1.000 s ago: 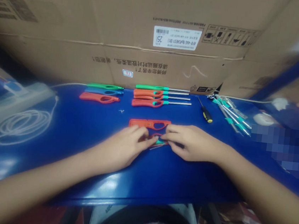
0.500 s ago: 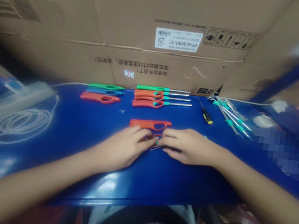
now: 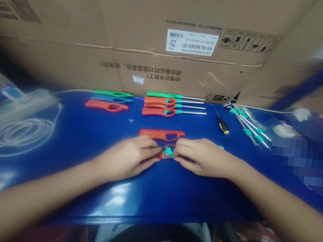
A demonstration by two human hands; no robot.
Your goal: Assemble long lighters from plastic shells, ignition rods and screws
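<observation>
Between my hands, low over the blue table (image 3: 153, 197), is a red lighter handle half (image 3: 162, 157) with a teal trigger piece (image 3: 169, 151) in it. My left hand (image 3: 128, 158) is closed on its left end, fingertips beside the trigger. Closed on the right end is my right hand (image 3: 203, 158), whose fingers hide that part. An orange-red handle half (image 3: 148, 133) lies just beyond my fingers. Farther back, several long-nosed lighters (image 3: 159, 112) with metal tubes lie in a stack of rows. To their left are green, blue and red handle shells (image 3: 105, 106).
Small screws (image 3: 130, 120) lie left of centre. A black-and-yellow screwdriver (image 3: 223, 126) and a pile of metal tubes with teal parts (image 3: 250, 126) are at the back right. A coiled white cable (image 3: 24, 137) and power strip (image 3: 33, 103) lie left. A cardboard box (image 3: 78, 62) stands behind.
My left fingers have drawn back slightly left from the middle of the handle half, so the teal trigger piece now shows. My right hand has barely moved.
</observation>
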